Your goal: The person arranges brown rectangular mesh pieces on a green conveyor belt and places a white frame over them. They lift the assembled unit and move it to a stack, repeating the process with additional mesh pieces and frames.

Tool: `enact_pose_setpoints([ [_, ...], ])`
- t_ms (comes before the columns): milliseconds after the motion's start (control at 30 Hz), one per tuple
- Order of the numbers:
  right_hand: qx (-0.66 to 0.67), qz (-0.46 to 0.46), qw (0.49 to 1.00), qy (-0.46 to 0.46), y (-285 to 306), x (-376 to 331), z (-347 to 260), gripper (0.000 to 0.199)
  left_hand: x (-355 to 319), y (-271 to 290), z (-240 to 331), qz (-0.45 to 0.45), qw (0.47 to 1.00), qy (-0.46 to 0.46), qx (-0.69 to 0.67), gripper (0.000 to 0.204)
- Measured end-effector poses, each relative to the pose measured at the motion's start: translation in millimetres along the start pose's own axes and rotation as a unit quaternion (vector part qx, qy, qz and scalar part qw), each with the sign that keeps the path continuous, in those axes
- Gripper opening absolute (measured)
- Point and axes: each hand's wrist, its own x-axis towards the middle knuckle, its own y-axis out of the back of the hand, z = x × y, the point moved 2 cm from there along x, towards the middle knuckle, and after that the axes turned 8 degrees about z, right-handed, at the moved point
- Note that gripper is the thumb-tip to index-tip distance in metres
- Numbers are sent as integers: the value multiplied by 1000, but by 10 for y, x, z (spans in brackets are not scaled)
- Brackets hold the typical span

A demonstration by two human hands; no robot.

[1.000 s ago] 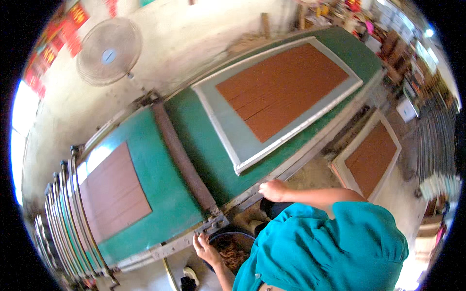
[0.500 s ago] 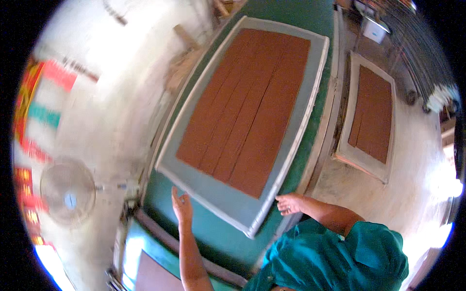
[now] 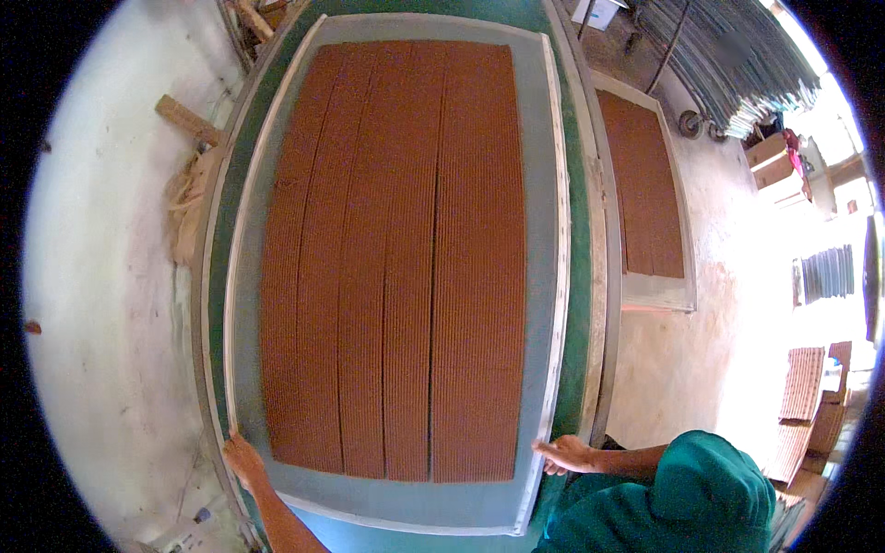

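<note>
A large mesh screen with a pale rim [image 3: 555,276] lies before me on a green surface. It carries several long brown panels [image 3: 387,276] with fine lengthwise ribs, side by side with dark narrow gaps between them. My left hand [image 3: 244,461] is closed on the rim at the near left corner. On the opposite side, my right hand [image 3: 564,455] has its fingers and thumb pinched at the right rim, close to the near end. The undersides of both grips are hidden.
A second screen with brown panels [image 3: 650,184] lies lower, right of the green table [image 3: 581,276]. Beyond it stands a wheeled stack of dark screens [image 3: 737,64]. A pale wall [image 3: 111,230] rises at the left. Brown ribbed stacks [image 3: 802,387] stand far right.
My view has swung round so the screen now lies straight ahead. Both hands, open beside the screen before, have closed on its left and right rims.
</note>
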Motion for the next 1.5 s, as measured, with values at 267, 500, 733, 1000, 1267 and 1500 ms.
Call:
enact_pose_setpoints([
  [267, 43, 377, 910, 169, 1399, 211, 490, 65, -141, 1215, 1244, -53, 932, 175, -313, 60],
  [500, 398, 239, 867, 180, 2909, -910, 473, 62, -1708, 2410, 2472, -227, 708, 259, -617, 62],
  [733, 174, 416, 824, 343, 3566, -1679, 1543, 51, -3169, 2808, 2891, -163, 697, 318, -622, 50],
  [1000, 370, 369, 799, 296, 3268, -2501, 2901, 45, -4628, 3163, 3022, -142, 685, 270, -662, 45],
  [1267, 432, 372, 781, 255, 3905, -2715, 3820, 43, -4604, 3466, 4009, -111, 731, 187, -647, 43],
  [1500, 491, 411, 749, 173, 5137, -2293, 4512, 42, -4126, 3816, 5815, -197, 765, 147, -595, 44],
])
